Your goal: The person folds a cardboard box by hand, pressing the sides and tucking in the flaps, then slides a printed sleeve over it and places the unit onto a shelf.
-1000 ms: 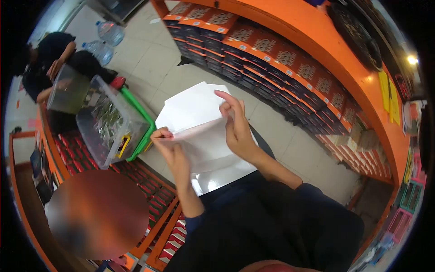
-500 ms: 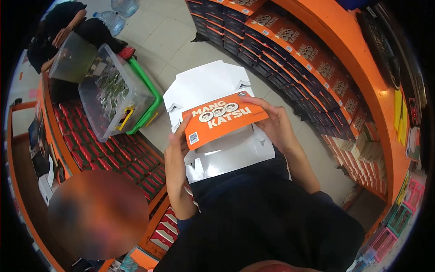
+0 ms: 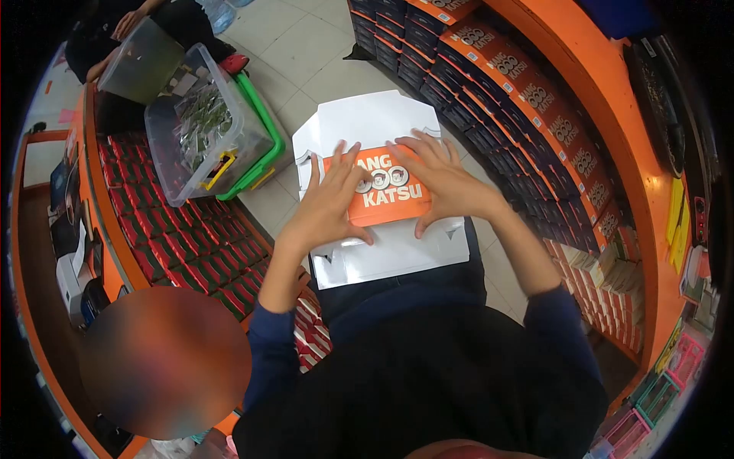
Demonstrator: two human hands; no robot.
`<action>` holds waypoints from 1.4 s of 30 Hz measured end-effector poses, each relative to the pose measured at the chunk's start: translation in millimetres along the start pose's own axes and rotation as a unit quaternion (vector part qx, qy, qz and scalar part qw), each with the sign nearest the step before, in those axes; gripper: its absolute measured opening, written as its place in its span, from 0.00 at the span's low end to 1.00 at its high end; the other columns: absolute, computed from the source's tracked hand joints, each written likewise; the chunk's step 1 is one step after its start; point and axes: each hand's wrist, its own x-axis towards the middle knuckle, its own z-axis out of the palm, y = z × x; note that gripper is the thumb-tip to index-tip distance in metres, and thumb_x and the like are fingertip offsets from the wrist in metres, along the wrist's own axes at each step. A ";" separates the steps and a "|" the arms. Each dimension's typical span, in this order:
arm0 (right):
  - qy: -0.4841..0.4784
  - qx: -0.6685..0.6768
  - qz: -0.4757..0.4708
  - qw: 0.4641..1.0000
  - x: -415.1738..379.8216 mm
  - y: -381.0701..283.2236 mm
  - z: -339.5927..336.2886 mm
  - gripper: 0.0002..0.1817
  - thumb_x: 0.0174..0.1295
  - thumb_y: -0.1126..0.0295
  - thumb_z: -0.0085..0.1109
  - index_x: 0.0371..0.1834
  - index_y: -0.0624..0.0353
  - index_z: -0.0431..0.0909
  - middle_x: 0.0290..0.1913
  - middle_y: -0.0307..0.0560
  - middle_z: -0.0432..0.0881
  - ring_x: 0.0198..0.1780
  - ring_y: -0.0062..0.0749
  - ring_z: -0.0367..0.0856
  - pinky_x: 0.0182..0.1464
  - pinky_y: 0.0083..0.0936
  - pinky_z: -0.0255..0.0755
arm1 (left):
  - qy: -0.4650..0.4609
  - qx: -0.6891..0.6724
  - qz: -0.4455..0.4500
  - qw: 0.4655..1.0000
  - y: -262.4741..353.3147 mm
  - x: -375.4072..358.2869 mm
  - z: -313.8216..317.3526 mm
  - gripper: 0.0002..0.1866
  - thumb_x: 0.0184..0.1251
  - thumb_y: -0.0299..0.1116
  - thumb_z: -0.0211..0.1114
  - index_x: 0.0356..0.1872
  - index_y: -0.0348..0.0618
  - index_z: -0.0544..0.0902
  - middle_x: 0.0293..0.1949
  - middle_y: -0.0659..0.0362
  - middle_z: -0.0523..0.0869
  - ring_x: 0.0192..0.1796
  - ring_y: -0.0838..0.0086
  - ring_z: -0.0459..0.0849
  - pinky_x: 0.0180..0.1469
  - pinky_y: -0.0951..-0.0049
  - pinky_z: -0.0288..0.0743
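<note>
An unfolded box blank lies across my lap, its white inner side (image 3: 375, 115) facing up. On its middle is an orange panel (image 3: 388, 208) printed "MANG KATSU" with round faces. My left hand (image 3: 330, 200) rests with spread fingers on the panel's left part, the thumb near its lower edge. My right hand (image 3: 451, 183) lies spread over the right part, fingertips on the upper edge and thumb by the lower right corner. Both palms face down, and neither hand is wrapped round anything.
Stacks of dark and orange boxes (image 3: 535, 99) stand on the right. Red and green packs (image 3: 183, 252) fill the left side, beside a clear bin (image 3: 252, 145) with a green rim. A seated person's hand (image 3: 126, 24) shows at top left.
Both hands have moved from gripping the orange panel's sides to lying spread on top of it. The panel, tilted before, now lies flatter on the white blank.
</note>
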 end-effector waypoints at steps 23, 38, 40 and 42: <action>0.401 0.478 0.067 0.779 8.9 -36.7 39.3 0.61 0.66 0.66 0.66 0.78 0.44 0.15 0.73 0.65 0.57 0.67 0.46 0.70 0.61 0.43 0.75 | 0.381 -0.063 -0.094 0.918 83.9 58.7 5.0 0.54 0.45 0.39 0.82 0.74 0.44 0.60 0.70 0.34 0.55 0.74 0.38 0.53 0.72 0.44 0.52; 0.511 0.399 0.421 0.635 140.5 279.3 -65.0 0.36 0.69 0.59 0.61 0.64 0.84 0.61 0.61 0.66 0.67 0.55 0.47 0.80 0.42 0.35 0.91 | 0.163 -0.208 -0.158 0.952 106.6 84.1 113.9 0.41 0.57 0.42 0.74 0.71 0.42 0.66 0.44 0.51 0.69 0.51 0.59 0.69 0.47 0.57 0.61; 0.529 0.423 0.399 0.618 145.8 294.9 -54.3 0.33 0.70 0.58 0.59 0.63 0.80 0.64 0.59 0.63 0.70 0.52 0.43 0.80 0.42 0.33 0.90 | 0.191 -0.248 -0.144 0.939 96.0 79.7 118.3 0.36 0.60 0.39 0.72 0.70 0.45 0.69 0.42 0.51 0.72 0.47 0.62 0.73 0.46 0.61 0.66; 0.545 0.445 0.377 0.602 140.0 291.2 -42.9 0.31 0.71 0.57 0.56 0.63 0.77 0.67 0.57 0.59 0.72 0.50 0.40 0.81 0.42 0.31 0.89 | 0.219 -0.289 -0.131 0.923 88.3 69.5 119.9 0.32 0.63 0.36 0.71 0.68 0.49 0.72 0.39 0.52 0.75 0.42 0.65 0.77 0.45 0.65 0.71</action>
